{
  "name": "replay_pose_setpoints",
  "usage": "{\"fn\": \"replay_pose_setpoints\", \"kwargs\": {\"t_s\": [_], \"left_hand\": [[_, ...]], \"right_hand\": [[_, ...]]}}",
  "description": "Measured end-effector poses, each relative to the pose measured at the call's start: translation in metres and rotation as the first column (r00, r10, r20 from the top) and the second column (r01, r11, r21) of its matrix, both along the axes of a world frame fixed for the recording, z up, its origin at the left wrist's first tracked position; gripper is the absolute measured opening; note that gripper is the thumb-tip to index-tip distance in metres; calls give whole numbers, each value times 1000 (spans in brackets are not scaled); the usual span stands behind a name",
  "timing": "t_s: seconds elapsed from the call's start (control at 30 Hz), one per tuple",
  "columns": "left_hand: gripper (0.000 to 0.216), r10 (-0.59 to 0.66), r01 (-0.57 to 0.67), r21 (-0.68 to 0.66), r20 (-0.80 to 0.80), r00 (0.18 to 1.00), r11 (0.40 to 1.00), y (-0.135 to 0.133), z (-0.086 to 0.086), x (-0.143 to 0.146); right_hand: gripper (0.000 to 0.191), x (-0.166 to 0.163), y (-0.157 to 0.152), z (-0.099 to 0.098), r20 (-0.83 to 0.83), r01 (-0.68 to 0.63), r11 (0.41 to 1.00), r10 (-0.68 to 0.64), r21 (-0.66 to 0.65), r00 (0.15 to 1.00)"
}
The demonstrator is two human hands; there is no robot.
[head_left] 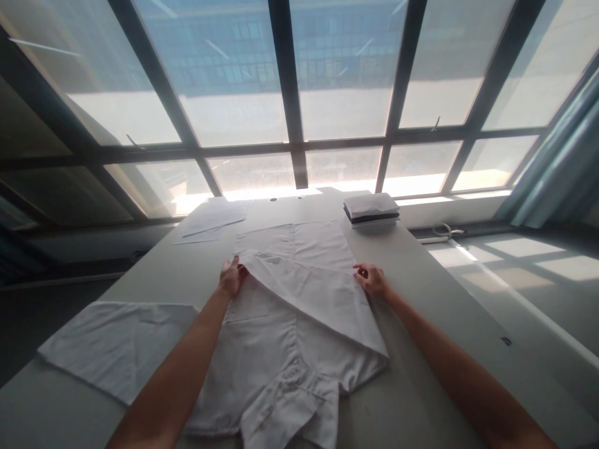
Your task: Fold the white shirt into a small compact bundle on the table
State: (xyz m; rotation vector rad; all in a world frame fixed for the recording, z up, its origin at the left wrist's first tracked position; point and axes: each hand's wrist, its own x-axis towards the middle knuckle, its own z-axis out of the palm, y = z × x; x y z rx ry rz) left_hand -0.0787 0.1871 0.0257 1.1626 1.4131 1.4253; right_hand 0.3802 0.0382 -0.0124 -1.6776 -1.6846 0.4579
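A white shirt [281,324] lies spread on the grey table [421,299], collar toward me. One sleeve is folded across the body in a diagonal band. My left hand [231,276] pinches the cuff end of that sleeve at the shirt's left side. My right hand [372,279] rests on the shirt's right edge, fingers curled on the fabric where the fold begins. The other sleeve [121,346] stretches flat to the left.
A stack of folded garments [372,211], white with a dark layer, sits at the table's far right. Sheets of paper [213,221] lie at the far left. Large windows stand behind the table, and a blue curtain [556,168] hangs at right.
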Motion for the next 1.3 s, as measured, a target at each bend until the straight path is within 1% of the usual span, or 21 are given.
{"fn": "replay_pose_setpoints", "kwargs": {"t_s": [0.1, 0.17, 0.3, 0.33, 0.4, 0.43, 0.47, 0.53, 0.57, 0.6, 0.67, 0.7, 0.73, 0.8, 0.9, 0.97, 1.03, 1.13, 1.2, 1.23, 1.3], "left_hand": [[84, 76, -77, -6, -35, 996, 997, -2, -10, 1], [97, 85, -84, 19, -67, 994, 996, -3, -13, 1], [96, 20, -20, 6, -97, 995, 1000, -6, -11, -2], [93, -2, 1, -5, -137, 991, 1000, -6, -9, -4], [86, -27, 22, -21, -319, 947, 1000, -7, -4, -6], [82, -7, -2, -20, -450, 893, 1000, -7, -1, -7], [78, 34, -45, -5, -583, 811, 999, -8, 3, -5], [70, 133, -122, 74, -784, 606, 990, -12, 10, 6], [67, 160, -105, 124, -843, 514, 987, -16, 12, 17], [63, 156, -33, 158, -883, 442, 987, -21, 14, 30], [58, 56, 239, 143, -939, 340, 960, -35, 12, 63], [55, -20, 383, 95, -959, 284, 919, -43, 10, 81], [53, -80, 480, 44, -969, 235, 876, -51, 5, 97], [54, -184, 581, -72, -973, 136, 810, -66, -5, 123], [57, -284, 585, -220, -959, 18, 781, -77, -20, 137], [58, -297, 561, -255, -955, -16, 788, -78, -25, 134], [59, -285, 550, -251, -958, -23, 797, -76, -27, 129], [60, -279, 554, -248, -960, -29, 795, -75, -26, 126], [60, -275, 558, -244, -961, -28, 793, -75, -25, 126], [60, -272, 560, -239, -962, -26, 794, -76, -25, 127], [59, -258, 564, -222, -966, -16, 795, -77, -26, 128]], "right_hand": [[30, 0, -1, 1, 69, 0, 1000, -1, 18, 998], [30, -1, -2, 1, 101, 11, 1000, -12, 20, 995], [30, -4, -4, 3, 187, 46, 999, -44, -5, 981], [31, -4, -5, 5, 212, 56, 998, -53, -8, 976], [34, -6, -10, 9, 254, 98, 995, -94, -5, 963], [36, -7, -14, 12, 273, 136, 991, -131, 1, 953], [38, -11, -19, 16, 291, 176, 984, -171, 10, 941], [43, -24, -29, 22, 325, 207, 978, -207, 35, 923], [45, -35, -35, 25, 342, 178, 983, -183, 46, 922], [46, -47, -41, 27, 359, 121, 991, -132, 52, 924], [51, -73, -52, 27, 391, -25, 999, 11, 29, 920], [55, -85, -56, 26, 400, -69, 998, 67, -8, 914], [60, -94, -59, 24, 406, -93, 994, 108, -56, 908], [66, -102, -65, 18, 413, -85, 987, 136, -139, 901], [71, -88, -72, 4, 428, -1, 985, 76, -174, 901], [72, -68, -76, -6, 433, 71, 984, 7, -164, 901], [73, -49, -78, -14, 437, 141, 978, -60, -156, 898], [77, -35, -74, -17, 438, 276, 947, -180, -166, 881], [78, -41, -67, -11, 440, 346, 925, -248, -159, 863], [77, -50, -62, -7, 441, 340, 930, -250, -138, 862], [75, -76, -53, 2, 441, 231, 969, -170, -86, 881]]}}
